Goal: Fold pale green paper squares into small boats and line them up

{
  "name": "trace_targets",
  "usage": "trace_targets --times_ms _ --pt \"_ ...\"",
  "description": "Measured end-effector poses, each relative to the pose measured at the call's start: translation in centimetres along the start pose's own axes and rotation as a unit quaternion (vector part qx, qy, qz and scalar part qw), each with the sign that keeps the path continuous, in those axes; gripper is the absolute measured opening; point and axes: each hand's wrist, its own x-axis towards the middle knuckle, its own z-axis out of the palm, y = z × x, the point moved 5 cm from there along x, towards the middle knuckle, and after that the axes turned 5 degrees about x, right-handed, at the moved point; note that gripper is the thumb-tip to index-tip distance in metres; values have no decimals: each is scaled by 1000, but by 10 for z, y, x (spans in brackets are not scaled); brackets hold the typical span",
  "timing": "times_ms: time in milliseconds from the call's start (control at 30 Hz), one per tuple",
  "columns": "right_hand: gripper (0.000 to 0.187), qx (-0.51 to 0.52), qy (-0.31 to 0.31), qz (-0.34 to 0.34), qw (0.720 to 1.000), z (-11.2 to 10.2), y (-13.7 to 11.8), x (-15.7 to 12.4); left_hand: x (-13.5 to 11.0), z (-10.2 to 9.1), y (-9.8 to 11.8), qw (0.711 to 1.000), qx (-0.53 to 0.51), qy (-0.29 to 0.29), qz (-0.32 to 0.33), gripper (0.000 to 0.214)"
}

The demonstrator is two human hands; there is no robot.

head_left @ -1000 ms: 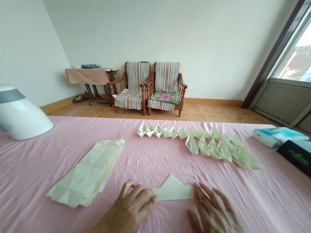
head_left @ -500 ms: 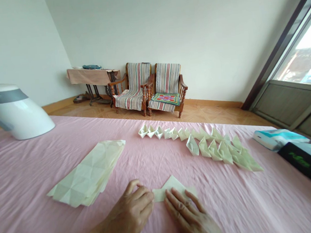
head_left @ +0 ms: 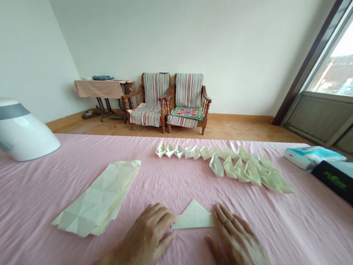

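Note:
A cream folded paper piece (head_left: 194,219) with a pointed top lies flat on the pink tablecloth (head_left: 45,181) in front of me. My left hand (head_left: 145,242) rests flat at its left end, fingers spread and pressing the edge. At the right end my right hand (head_left: 237,242) lies flat too, its fingertips touching the paper's corner. Neither hand grips anything. A stack of creased cream sheets (head_left: 98,197) lies to the left. Farther back runs a row of several finished folded paper boats (head_left: 229,165).
A white electric kettle (head_left: 15,130) stands at the far left. At the right edge lie a teal and white box (head_left: 311,155) and a black box (head_left: 351,189). Beyond the table are two striped wooden chairs (head_left: 174,104), a small side table (head_left: 104,87) and a window.
My right hand slid left over the folded piece, covering its base, then drew back right to the paper's right corner. My left hand stayed at the left end.

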Motion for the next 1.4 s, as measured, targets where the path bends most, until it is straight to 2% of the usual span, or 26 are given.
trace_targets --times_ms 133,233,333,433,567,600,767,900,1067,1233,1400 --pt "44 50 16 51 997 2 7 -4 8 3 -1 1000 -17 -1 -23 62" --pt "53 106 24 110 988 5 9 -4 17 7 3 1000 -18 -2 -15 73" --pt "56 176 21 132 975 10 9 -3 23 9 11 1000 -10 14 1 68" --pt "52 221 9 139 965 14 8 -2 26 12 16 999 -9 31 5 54" --pt "22 256 1 132 958 12 6 1 25 15 18 999 -1 50 22 14" --pt "19 262 0 127 957 10 5 2 25 15 19 998 5 55 33 14" --pt "26 258 -12 142 956 7 5 14 27 14 19 996 22 68 48 18" --pt "23 292 -31 165 942 10 5 20 31 15 21 997 21 36 68 13" --pt "13 330 -31 140 933 2 4 20 31 17 23 991 60 4 120 6" --pt "20 219 0 205 954 -2 24 7 27 18 26 979 110 -12 172 8" --pt "30 176 -21 232 956 11 25 -4 26 15 32 970 154 -44 180 27"
